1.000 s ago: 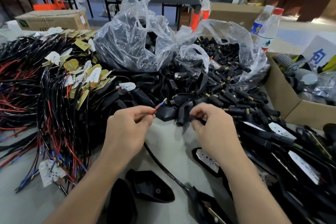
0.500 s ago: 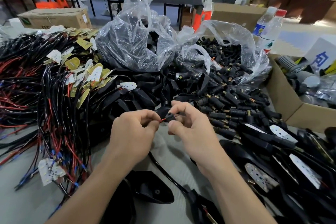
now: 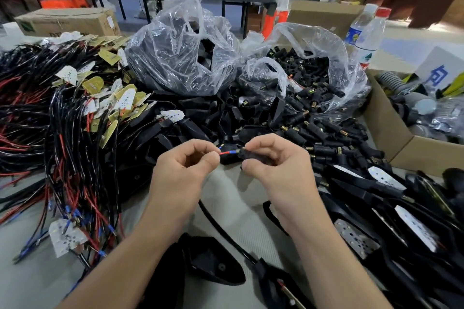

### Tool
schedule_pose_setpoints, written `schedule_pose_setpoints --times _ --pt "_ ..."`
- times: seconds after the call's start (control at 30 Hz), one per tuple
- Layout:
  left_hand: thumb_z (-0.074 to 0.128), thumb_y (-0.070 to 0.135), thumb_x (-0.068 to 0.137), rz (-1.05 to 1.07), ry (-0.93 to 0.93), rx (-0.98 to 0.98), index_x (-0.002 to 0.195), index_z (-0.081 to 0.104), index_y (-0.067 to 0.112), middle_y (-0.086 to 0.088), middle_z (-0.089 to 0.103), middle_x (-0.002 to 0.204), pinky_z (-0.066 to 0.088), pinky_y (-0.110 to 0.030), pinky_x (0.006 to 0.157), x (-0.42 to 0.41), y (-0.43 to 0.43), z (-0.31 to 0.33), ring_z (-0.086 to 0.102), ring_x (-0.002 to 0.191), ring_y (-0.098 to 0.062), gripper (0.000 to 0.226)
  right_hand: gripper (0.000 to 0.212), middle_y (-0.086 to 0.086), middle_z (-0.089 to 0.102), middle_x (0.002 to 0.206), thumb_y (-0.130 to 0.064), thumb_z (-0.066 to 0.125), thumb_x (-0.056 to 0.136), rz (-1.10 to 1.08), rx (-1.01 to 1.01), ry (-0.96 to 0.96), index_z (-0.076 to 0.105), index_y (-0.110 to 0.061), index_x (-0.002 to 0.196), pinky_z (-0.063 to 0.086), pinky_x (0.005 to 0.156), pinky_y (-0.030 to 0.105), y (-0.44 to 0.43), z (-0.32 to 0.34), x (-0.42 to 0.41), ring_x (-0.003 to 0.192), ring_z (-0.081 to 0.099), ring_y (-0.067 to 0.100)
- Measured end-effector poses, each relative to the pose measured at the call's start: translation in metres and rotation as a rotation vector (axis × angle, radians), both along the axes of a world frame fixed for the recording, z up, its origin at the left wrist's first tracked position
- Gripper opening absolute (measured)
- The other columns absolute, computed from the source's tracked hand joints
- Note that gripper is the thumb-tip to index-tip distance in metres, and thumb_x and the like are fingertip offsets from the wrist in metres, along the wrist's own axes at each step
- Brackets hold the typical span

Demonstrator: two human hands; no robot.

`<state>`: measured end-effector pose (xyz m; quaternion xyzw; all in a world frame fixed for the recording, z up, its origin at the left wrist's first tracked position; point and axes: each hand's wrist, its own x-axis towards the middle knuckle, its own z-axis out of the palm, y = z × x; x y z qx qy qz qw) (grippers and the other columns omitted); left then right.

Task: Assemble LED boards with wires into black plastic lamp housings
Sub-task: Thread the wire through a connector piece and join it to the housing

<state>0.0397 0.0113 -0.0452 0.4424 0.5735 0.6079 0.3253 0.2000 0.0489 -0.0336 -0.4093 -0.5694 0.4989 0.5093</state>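
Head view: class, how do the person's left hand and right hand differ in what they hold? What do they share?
The left hand pinches thin red and blue wire ends; the right hand grips a small black plastic part. The left hand's load is slender and coloured, the right hand's chunky and dark. Both have curled fingers, close together over the table.
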Motion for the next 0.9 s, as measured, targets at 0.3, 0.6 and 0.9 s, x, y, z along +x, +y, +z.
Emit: schedule_pose_setpoints --times 0.3,0.6,0.9 --pt "0.077 0.008 0.088 0.015 -0.016 0.045 0.081 0.082 0.031 0.004 0.078 0.08 0.05 -0.011 0.07 0.0 -0.002 0.003 0.067 0.074 -0.001 0.024 0.044 -0.002 0.078 0.086 0.021 0.072 0.071 0.005 -0.059 0.046 0.08 -0.022 0.075 0.056 0.074 0.023 0.004 0.007 0.016 0.079 0.069 0.008" --pt "0.084 0.027 0.076 0.014 0.088 -0.006 0.078 0.082 0.038 0.001 0.075 0.07 0.049 -0.028 0.068 -0.005 -0.004 0.005 0.062 0.066 -0.009 0.011 0.037 0.005 0.075 0.08 0.014 0.076 0.075 0.079 -0.071 0.063 0.083 -0.021 0.083 0.055 0.073 0.03 0.002 0.008 0.014 0.075 0.065 0.015" --pt "0.078 0.037 0.07 0.017 0.311 0.03 0.076 0.078 0.049 0.019 0.075 0.081 0.045 -0.019 0.072 -0.011 -0.006 0.003 0.067 0.077 -0.001 0.014 0.024 0.006 0.071 0.069 0.003 0.078 0.078 0.063 -0.036 0.068 0.083 -0.019 0.087 0.051 0.063 0.024 0.001 0.009 0.013 0.061 0.058 0.013"
